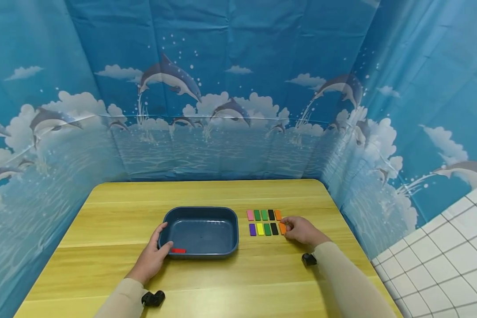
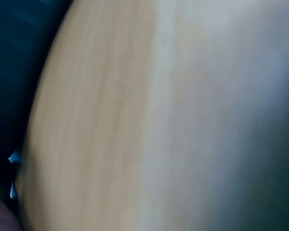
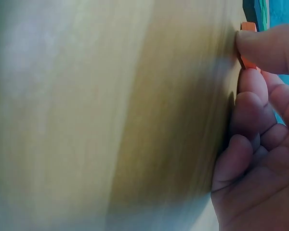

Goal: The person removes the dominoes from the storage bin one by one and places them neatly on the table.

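Observation:
My left hand (image 1: 153, 257) grips the left side of a dark blue rectangular basin (image 1: 236, 229), thumb over the rim at the near left corner. A red block (image 1: 179, 251) lies inside the basin along its near wall. At the right, my right hand (image 1: 301, 230) pinches an orange block (image 1: 282, 228) between thumb and finger at the end of the near row; the right wrist view shows this orange block (image 3: 249, 29) at the thumb tip, other fingers curled. Beside it lie a black block (image 1: 274, 229), a green block (image 1: 267, 229), a yellow block (image 1: 260, 229) and a purple block (image 1: 252, 229).
Behind the near row runs a second row with a pink block (image 1: 250, 215), green ones, a black block (image 1: 271, 214) and another orange block (image 1: 278, 214). Everything stands on a wooden table (image 1: 230, 287). A dolphin-print curtain (image 1: 230, 150) hangs behind; white tiles (image 1: 445, 251) are at the right.

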Demonstrator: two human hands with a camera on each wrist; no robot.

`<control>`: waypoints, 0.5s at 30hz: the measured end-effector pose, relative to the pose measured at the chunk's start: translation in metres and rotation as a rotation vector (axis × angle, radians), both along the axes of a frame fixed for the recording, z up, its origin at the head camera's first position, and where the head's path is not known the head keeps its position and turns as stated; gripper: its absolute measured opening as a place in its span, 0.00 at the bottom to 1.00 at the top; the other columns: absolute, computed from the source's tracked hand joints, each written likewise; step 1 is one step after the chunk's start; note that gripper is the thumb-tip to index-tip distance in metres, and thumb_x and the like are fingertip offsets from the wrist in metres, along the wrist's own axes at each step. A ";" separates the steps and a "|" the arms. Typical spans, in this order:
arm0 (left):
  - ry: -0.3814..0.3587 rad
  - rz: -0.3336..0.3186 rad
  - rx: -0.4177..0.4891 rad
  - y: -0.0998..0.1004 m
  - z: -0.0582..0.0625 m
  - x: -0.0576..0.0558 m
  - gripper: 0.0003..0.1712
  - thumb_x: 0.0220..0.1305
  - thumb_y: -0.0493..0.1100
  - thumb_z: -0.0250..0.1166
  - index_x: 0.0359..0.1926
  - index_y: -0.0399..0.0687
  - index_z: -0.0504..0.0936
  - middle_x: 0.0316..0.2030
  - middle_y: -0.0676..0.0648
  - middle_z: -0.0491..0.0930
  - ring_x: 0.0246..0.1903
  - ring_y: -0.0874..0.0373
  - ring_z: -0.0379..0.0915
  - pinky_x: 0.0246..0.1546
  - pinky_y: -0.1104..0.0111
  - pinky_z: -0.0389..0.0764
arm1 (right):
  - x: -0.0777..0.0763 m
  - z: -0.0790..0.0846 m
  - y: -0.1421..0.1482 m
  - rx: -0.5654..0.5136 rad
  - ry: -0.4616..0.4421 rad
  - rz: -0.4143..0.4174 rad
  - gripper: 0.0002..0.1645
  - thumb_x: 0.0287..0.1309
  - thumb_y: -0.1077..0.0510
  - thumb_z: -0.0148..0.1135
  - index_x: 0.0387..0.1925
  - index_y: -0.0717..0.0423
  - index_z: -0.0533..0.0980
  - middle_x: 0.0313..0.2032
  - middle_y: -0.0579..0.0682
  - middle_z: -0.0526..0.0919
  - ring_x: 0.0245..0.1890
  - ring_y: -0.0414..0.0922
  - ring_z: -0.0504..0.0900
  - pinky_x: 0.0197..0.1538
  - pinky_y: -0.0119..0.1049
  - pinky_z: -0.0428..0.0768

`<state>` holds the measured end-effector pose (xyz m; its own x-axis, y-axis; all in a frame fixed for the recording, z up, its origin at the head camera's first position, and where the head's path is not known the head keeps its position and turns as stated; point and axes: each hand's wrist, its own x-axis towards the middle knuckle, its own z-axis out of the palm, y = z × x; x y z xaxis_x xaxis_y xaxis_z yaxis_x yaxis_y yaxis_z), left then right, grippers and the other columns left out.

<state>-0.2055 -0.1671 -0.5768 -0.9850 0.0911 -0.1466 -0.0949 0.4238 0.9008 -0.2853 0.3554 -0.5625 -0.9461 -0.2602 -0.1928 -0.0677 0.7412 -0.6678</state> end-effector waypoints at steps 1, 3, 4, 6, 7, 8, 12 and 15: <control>0.002 0.002 -0.004 0.000 0.000 0.000 0.39 0.83 0.52 0.54 0.84 0.69 0.45 0.86 0.41 0.37 0.83 0.31 0.36 0.78 0.31 0.46 | 0.000 0.000 0.000 -0.003 -0.002 0.000 0.30 0.59 0.66 0.68 0.64 0.64 0.78 0.30 0.49 0.76 0.30 0.45 0.71 0.46 0.43 0.71; 0.005 0.006 -0.009 0.000 0.001 0.001 0.38 0.83 0.52 0.53 0.84 0.69 0.46 0.86 0.41 0.38 0.83 0.32 0.37 0.78 0.32 0.45 | 0.000 0.000 -0.001 -0.010 -0.006 0.002 0.29 0.59 0.65 0.69 0.64 0.64 0.78 0.31 0.48 0.76 0.31 0.45 0.71 0.46 0.42 0.71; 0.005 0.006 -0.009 0.000 0.001 0.001 0.38 0.83 0.52 0.53 0.84 0.68 0.46 0.86 0.41 0.38 0.83 0.32 0.37 0.78 0.32 0.45 | 0.000 0.000 -0.001 -0.012 -0.010 -0.001 0.29 0.59 0.65 0.69 0.63 0.64 0.78 0.31 0.48 0.76 0.31 0.45 0.72 0.46 0.41 0.71; 0.007 0.006 -0.008 -0.001 0.000 0.001 0.39 0.83 0.52 0.54 0.84 0.68 0.46 0.86 0.41 0.38 0.83 0.32 0.37 0.79 0.32 0.45 | 0.000 0.000 -0.001 -0.015 -0.017 -0.006 0.29 0.59 0.65 0.69 0.63 0.64 0.78 0.31 0.48 0.76 0.32 0.45 0.72 0.45 0.40 0.72; 0.007 0.006 -0.006 -0.001 0.000 0.001 0.39 0.83 0.52 0.54 0.84 0.68 0.46 0.86 0.41 0.38 0.83 0.32 0.36 0.79 0.32 0.45 | 0.001 0.000 -0.001 -0.021 -0.024 -0.010 0.29 0.60 0.66 0.69 0.63 0.64 0.78 0.31 0.48 0.76 0.32 0.45 0.72 0.44 0.39 0.72; 0.008 0.006 -0.004 -0.001 -0.001 0.001 0.39 0.83 0.52 0.54 0.84 0.68 0.46 0.86 0.41 0.38 0.83 0.32 0.36 0.79 0.32 0.45 | 0.001 0.000 -0.001 -0.026 -0.028 -0.013 0.29 0.60 0.66 0.70 0.64 0.64 0.78 0.31 0.49 0.76 0.32 0.45 0.72 0.44 0.39 0.72; 0.013 0.002 -0.002 -0.001 -0.002 0.001 0.38 0.83 0.53 0.54 0.84 0.68 0.46 0.86 0.41 0.38 0.83 0.32 0.37 0.78 0.32 0.45 | 0.002 0.000 -0.002 -0.035 -0.040 -0.029 0.29 0.60 0.66 0.70 0.64 0.64 0.78 0.32 0.49 0.76 0.36 0.45 0.73 0.45 0.40 0.71; 0.014 0.000 0.000 0.000 -0.001 0.001 0.38 0.83 0.53 0.54 0.84 0.69 0.46 0.86 0.42 0.37 0.83 0.32 0.36 0.78 0.32 0.45 | 0.003 0.000 -0.001 -0.023 -0.035 -0.031 0.29 0.61 0.65 0.70 0.64 0.62 0.79 0.32 0.49 0.76 0.38 0.45 0.74 0.48 0.41 0.71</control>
